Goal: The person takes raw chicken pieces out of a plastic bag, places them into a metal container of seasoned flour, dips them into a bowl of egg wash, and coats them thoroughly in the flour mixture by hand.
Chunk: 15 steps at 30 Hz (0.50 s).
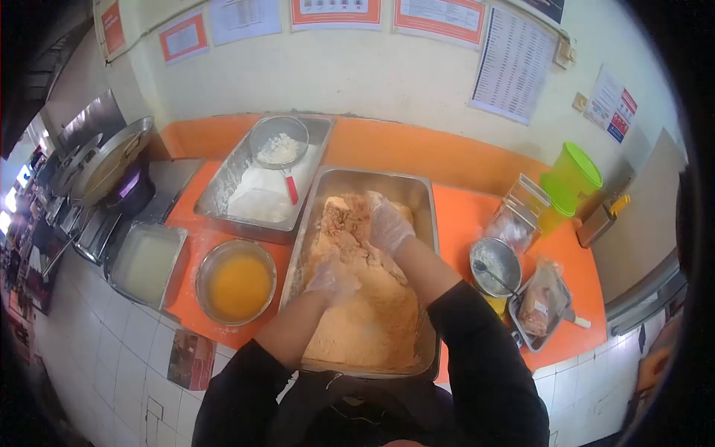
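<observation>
A deep metal tray (430, 195) in front of me holds a thick bed of orange-tan flour mix (365, 328). Rough, darker coated lumps (347, 216) show in its far part, partly covered by the powder. My left hand (333, 279), in a clear plastic glove, is down in the mix at the tray's left side; its fingers are blurred and partly sunk in powder. Farther back, my gloved right hand (389, 225) rests on the mix beside the lumps, fingers stretched away from me. No held object shows in it.
Behind left, a metal tray (205, 203) holds white flour, with a red-handled sieve (293, 190) on it. A bowl of orange liquid (240, 287) and a pan of cloudy liquid (149, 261) stand left. Right are a metal bowl (495, 264), bagged meat (538, 302) and green tubs (579, 175).
</observation>
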Motion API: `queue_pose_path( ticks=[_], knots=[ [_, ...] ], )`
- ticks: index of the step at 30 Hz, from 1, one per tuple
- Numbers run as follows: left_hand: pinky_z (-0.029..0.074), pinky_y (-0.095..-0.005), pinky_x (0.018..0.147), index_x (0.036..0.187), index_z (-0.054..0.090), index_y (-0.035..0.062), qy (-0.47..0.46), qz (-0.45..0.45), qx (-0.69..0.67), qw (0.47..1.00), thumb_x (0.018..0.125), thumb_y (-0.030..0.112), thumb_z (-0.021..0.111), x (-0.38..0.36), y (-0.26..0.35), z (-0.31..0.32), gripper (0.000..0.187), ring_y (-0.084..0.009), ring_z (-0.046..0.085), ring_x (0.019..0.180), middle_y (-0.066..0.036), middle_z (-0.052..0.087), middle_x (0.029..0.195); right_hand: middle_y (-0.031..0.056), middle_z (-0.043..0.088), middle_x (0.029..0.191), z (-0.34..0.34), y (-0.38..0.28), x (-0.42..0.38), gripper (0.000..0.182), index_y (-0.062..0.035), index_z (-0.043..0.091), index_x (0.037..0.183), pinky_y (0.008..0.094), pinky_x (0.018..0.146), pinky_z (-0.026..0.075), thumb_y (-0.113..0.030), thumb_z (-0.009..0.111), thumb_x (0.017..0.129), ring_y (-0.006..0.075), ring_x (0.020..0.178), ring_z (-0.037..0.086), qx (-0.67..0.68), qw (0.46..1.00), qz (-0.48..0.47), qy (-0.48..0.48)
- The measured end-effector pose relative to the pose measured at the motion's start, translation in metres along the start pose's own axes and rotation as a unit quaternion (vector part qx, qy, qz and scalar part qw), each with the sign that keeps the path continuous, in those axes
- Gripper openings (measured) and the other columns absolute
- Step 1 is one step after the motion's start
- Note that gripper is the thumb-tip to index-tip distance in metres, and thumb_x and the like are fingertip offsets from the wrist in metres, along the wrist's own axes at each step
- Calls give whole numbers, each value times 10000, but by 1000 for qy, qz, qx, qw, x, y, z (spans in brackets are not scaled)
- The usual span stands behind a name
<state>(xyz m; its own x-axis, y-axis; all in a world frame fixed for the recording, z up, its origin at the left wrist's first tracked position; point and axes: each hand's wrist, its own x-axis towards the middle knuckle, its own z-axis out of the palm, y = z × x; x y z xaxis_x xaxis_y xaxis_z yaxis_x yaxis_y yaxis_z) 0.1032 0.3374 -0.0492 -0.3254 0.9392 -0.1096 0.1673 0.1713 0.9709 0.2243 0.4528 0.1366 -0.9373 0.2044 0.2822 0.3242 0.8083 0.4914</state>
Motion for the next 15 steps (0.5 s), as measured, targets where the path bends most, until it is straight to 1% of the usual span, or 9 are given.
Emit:
queue_pose_path(
  ticks=[2,4,5,7,8,10,12,13,15],
  knots=[
    [392,-358,839,1147,404,-14,-51,22,259,964,802,334,480,-17,54,-9,496,-297,531,889,-174,563,966,161,568,1044,-14,-3,0,412,-13,464,1159,335,791,462,-168,513,780,244,927,576,158,960,83,-214],
    [376,-350,853,1096,455,-8,-35,-18,207,978,839,343,426,-19,62,-13,436,-281,526,890,-162,566,952,138,577,1049,5,-8,0,340,-39,550,1086,330,769,472,-162,535,768,232,956,570,229,849,199,-433],
    [365,-346,863,1073,478,2,28,-94,-42,994,851,341,401,-3,34,-14,413,-275,521,902,-156,566,954,132,578,1050,21,-12,-7,339,-44,557,1074,330,766,473,-173,548,761,229,954,570,218,816,230,-484],
    [380,-351,795,997,509,39,84,-75,-83,990,873,354,365,18,-10,-12,368,-252,516,826,-127,553,882,119,578,1052,78,-28,-29,337,-54,572,1051,328,760,476,-197,573,746,224,949,571,189,813,235,-499],
    [406,-359,717,943,517,66,77,20,127,989,884,369,354,25,-27,-10,349,-235,516,739,-103,541,808,112,578,1053,107,-35,-36,336,-58,579,1040,328,757,478,-208,585,739,221,947,572,181,823,229,-487],
    [428,-372,614,880,526,88,78,76,353,929,886,371,371,20,-17,-12,322,-217,516,647,-80,530,737,100,579,1056,136,-46,-44,336,-68,593,1017,327,751,481,-232,610,724,216,942,573,187,841,213,-460],
    [421,-384,565,859,528,79,98,2,396,913,869,347,427,-8,34,-13,286,-213,517,639,-81,532,741,89,582,1045,93,-38,-39,319,-72,599,999,327,743,485,-230,618,722,214,927,575,216,848,128,-467],
    [428,-387,560,874,522,78,85,-84,226,967,863,341,442,2,17,-15,275,-209,518,639,-77,530,738,84,585,1033,52,-31,-33,302,-70,598,992,328,737,487,-216,614,728,215,915,576,238,844,68,-476],
    [435,-384,548,889,517,83,96,-196,-9,976,861,347,448,-2,29,-16,274,-198,518,622,-73,528,735,85,588,1005,12,-10,-28,254,-64,590,984,336,725,491,-166,588,751,225,890,576,301,823,-83,-475]
  ],
)
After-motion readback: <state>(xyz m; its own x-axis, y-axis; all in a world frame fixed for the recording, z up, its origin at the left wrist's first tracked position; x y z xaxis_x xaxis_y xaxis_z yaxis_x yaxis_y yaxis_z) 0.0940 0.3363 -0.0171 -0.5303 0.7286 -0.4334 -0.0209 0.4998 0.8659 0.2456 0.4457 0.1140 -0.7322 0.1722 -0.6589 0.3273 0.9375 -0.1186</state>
